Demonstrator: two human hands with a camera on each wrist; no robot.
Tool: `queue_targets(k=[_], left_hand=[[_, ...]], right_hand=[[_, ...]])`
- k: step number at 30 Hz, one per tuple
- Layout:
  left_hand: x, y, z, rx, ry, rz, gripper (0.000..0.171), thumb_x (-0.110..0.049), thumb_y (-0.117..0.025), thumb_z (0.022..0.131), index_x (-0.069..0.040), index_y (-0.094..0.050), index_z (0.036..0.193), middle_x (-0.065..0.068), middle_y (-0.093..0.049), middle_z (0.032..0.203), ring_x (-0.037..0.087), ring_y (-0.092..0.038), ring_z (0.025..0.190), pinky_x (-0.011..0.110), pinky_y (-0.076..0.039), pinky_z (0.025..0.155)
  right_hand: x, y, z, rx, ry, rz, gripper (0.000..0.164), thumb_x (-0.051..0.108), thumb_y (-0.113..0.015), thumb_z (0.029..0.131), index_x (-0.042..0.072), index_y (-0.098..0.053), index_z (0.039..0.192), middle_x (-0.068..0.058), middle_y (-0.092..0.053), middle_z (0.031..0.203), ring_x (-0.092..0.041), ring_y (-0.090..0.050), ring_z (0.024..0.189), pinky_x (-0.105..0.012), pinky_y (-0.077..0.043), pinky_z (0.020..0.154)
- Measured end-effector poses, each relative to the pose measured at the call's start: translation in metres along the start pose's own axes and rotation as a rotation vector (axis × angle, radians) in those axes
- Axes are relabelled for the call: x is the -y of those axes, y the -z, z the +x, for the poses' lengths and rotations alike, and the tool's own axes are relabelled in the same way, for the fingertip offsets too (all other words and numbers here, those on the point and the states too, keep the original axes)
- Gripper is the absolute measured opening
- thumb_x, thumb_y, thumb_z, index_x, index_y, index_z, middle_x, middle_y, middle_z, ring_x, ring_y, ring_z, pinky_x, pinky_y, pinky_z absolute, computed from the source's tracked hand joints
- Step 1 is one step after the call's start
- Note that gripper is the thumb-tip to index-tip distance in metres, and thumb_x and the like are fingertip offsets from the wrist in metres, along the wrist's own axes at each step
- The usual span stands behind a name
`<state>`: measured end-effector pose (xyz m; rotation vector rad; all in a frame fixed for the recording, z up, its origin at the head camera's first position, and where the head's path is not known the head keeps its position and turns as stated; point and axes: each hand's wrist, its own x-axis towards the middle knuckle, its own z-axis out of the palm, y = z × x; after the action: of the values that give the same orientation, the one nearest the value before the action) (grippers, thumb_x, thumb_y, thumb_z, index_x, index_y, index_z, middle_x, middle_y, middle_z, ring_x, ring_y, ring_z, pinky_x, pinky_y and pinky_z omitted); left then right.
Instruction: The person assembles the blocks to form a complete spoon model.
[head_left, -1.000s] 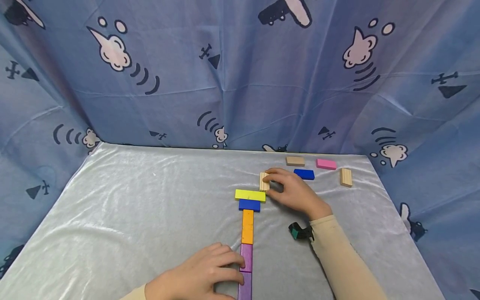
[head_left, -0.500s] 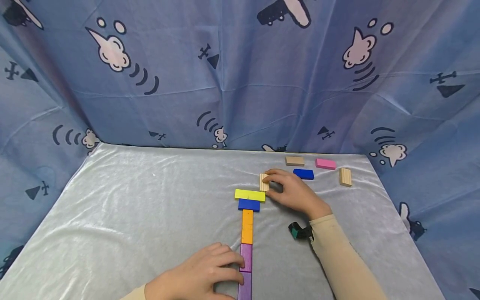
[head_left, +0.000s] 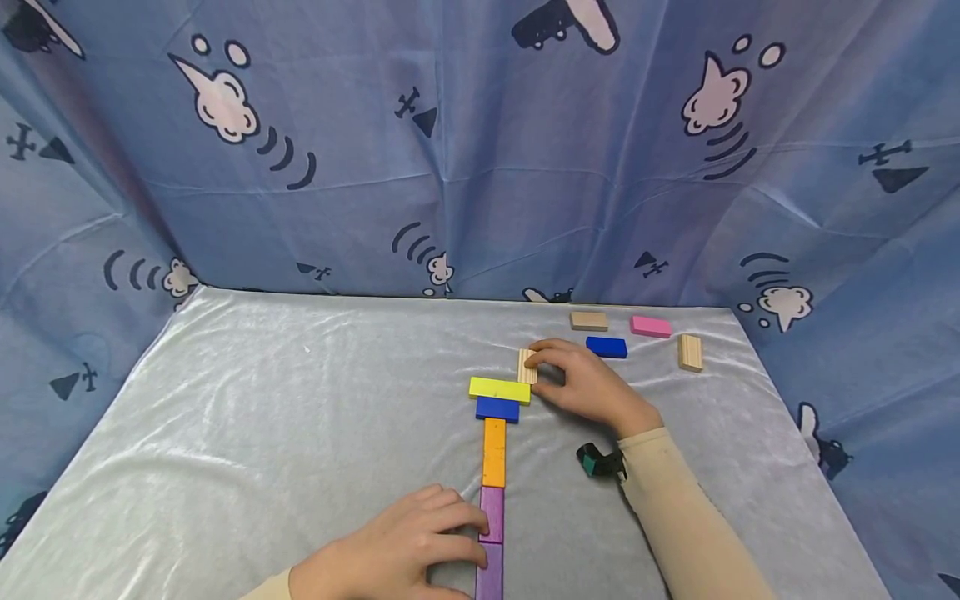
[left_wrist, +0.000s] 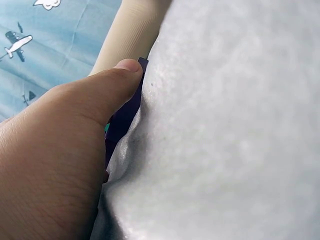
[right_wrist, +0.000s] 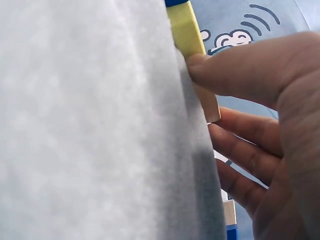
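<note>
Down the middle of the head view runs a line of blocks: two purple blocks (head_left: 492,508), an orange block (head_left: 494,452), then a blue block (head_left: 497,409) and a yellow block (head_left: 499,390) laid crosswise. My right hand (head_left: 588,382) pinches a plain wooden block (head_left: 524,367) end to end, right at the yellow block's far right side. In the right wrist view the thumb (right_wrist: 220,72) overlaps where the yellow and wooden blocks meet. My left hand (head_left: 408,546) rests relaxed by the purple blocks, fingertips at their left side. Its thumb (left_wrist: 112,87) lies along a dark purple block in the left wrist view.
At the back right lie a second blue block (head_left: 606,347), a tan block (head_left: 589,322), a pink block (head_left: 651,327) and another wooden block (head_left: 691,353). A grey-white cloth (head_left: 285,417) covers the table. A blue printed curtain (head_left: 480,167) hangs behind it.
The wooden block and my right hand have shifted very slightly toward the yellow block. My left hand and the line of blocks stay put.
</note>
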<state>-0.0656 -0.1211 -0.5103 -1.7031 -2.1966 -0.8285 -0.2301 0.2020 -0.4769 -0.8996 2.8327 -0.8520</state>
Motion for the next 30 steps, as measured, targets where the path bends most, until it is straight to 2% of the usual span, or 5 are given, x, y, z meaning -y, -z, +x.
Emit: queue_targets(k=[10,18,23,30], left_hand=[[0.0,0.0,0.001,-0.007,-0.005,0.003,0.03,-0.052,-0.081,0.097,-0.029,-0.075,0.117,-0.008,-0.065,0.133,0.007,-0.059,0.109,0.019,-0.043,0.098],[-0.001,0.0,0.001,-0.011,-0.007,-0.012,0.03,-0.051,-0.08,0.098,-0.029,-0.075,0.117,-0.008,-0.065,0.133,0.007,-0.06,0.111,0.019,-0.043,0.098],[-0.001,0.001,0.001,-0.008,-0.003,-0.016,0.03,-0.052,-0.079,0.098,-0.029,-0.075,0.118,-0.008,-0.065,0.133,0.006,-0.059,0.11,0.018,-0.043,0.097],[0.0,-0.001,0.0,-0.008,-0.008,-0.003,0.031,-0.052,-0.08,0.098,-0.029,-0.075,0.118,-0.009,-0.065,0.133,0.006,-0.059,0.109,0.019,-0.043,0.097]], right_hand=[[0.004,0.004,0.0,0.009,-0.019,0.008,0.033,0.015,-0.082,0.096,0.014,-0.078,0.129,-0.012,-0.061,0.153,-0.037,-0.056,0.143,-0.061,-0.043,0.117],[0.005,0.024,-0.005,-0.004,-0.051,0.015,0.037,0.022,-0.081,0.098,0.013,-0.076,0.133,-0.011,-0.059,0.157,-0.038,-0.054,0.146,-0.061,-0.043,0.117],[-0.004,0.038,-0.011,-0.038,-0.071,0.027,0.037,0.022,-0.08,0.1,0.01,-0.075,0.135,-0.01,-0.058,0.158,-0.037,-0.05,0.149,-0.062,-0.043,0.117],[-0.02,0.061,-0.024,-0.127,-0.077,0.045,0.037,0.012,-0.08,0.1,0.005,-0.073,0.135,-0.017,-0.058,0.157,-0.042,-0.049,0.149,-0.067,-0.038,0.117]])
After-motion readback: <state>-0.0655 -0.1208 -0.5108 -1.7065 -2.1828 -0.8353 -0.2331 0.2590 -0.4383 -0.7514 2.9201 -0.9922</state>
